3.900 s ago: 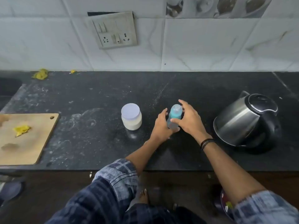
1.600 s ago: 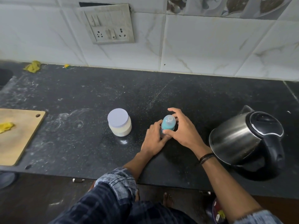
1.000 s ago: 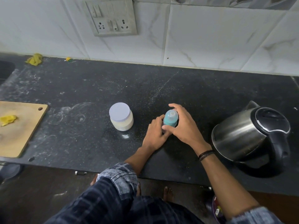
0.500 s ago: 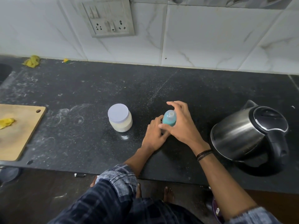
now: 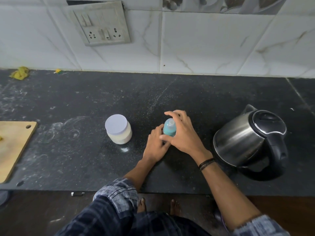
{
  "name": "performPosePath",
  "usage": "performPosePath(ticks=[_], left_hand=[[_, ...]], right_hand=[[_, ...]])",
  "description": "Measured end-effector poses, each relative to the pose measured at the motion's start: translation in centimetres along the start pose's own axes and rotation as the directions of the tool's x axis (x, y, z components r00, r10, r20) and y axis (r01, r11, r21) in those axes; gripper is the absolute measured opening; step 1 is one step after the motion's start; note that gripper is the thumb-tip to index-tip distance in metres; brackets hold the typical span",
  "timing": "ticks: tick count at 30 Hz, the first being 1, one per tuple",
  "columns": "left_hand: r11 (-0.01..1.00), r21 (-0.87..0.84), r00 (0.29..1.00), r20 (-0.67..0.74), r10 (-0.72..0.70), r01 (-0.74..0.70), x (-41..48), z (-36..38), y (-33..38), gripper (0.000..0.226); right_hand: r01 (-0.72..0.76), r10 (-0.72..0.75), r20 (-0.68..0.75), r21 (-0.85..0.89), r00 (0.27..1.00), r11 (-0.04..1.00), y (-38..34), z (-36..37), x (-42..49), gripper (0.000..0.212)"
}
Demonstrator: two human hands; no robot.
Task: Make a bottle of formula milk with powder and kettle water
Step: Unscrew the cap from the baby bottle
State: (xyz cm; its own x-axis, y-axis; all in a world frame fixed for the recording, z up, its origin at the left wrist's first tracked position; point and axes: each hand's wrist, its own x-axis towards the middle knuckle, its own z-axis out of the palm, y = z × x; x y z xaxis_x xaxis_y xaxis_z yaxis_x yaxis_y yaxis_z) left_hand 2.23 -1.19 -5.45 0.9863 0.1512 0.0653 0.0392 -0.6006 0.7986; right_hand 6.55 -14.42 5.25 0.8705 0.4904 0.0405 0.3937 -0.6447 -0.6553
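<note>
Hands remain on the small teal baby bottle (image 5: 168,132), upright on the black stone tabletop (image 5: 85,159) — left hand (image 5: 156,146) clasping its base, right hand (image 5: 184,135) curled over the cap (image 5: 170,123), turned slightly further — unscrewing seems underway, cap still on.
</note>
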Motion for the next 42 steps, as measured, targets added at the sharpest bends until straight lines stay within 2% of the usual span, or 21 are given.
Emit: performPosePath(ticks=[5,9,13,17,21,25,28,33,37,42], left_hand=[[1.0,0.0,1.0,0.001,0.003,-0.003,-0.04,-0.12,0.14,0.068],[1.0,0.006,1.0,0.016,0.002,-0.002,0.18,0.04,-0.23,0.066],[1.0,0.007,1.0,0.009,0.019,-0.019,0.05,0.01,-0.12,0.068],[1.0,0.008,1.0,0.013,0.019,-0.019,0.19,-0.02,-0.31,0.067],[1.0,0.009,1.0,0.004,0.02,-0.02,-0.1,-0.14,-0.01,0.069],[1.0,0.015,1.0,0.014,0.016,-0.016,0.12,-0.05,-0.19,0.071],[1.0,0.008,1.0,0.002,0.018,-0.018,0.0,0.01,-0.09,0.073],[1.0,-0.009,1.0,0.012,0.024,-0.024,0.59,0.24,-0.55,0.064],[1.0,0.017,1.0,-0.005,0.012,-0.012,0.06,0.03,0.06,0.073],[1.0,-0.001,1.0,0.001,0.023,-0.023,0.16,-0.06,-0.02,0.068]], right_hand=[[0.005,-0.005,-0.007,-0.013,1.0,1.0,-0.07,-0.02,-0.19,0.064],[0.017,-0.017,-0.017,0.011,1.0,1.0,-0.03,-0.15,0.07,0.07],[-0.018,0.017,-0.03,-0.009,0.999,1.0,0.08,-0.18,-0.03,0.061],[-0.008,0.009,-0.046,0.014,0.999,1.0,-0.06,-0.15,0.03,0.076],[-0.019,0.02,-0.048,0.021,0.999,1.0,-0.15,0.14,-0.13,0.071],[-0.009,0.012,-0.066,0.043,0.998,0.999,-0.06,0.24,-0.08,0.08],[-0.02,0.022,-0.078,0.025,0.997,0.999,-0.08,0.37,-0.17,0.074],[-0.027,0.028,-0.122,0.005,0.992,1.0,-0.01,0.43,-0.14,0.083],[-0.04,0.041,-0.122,0.009,0.992,0.999,-0.04,0.58,-0.13,0.073],[-0.035,0.033,-0.14,-0.01,0.99,0.999,-0.09,0.71,-0.03,0.074]])
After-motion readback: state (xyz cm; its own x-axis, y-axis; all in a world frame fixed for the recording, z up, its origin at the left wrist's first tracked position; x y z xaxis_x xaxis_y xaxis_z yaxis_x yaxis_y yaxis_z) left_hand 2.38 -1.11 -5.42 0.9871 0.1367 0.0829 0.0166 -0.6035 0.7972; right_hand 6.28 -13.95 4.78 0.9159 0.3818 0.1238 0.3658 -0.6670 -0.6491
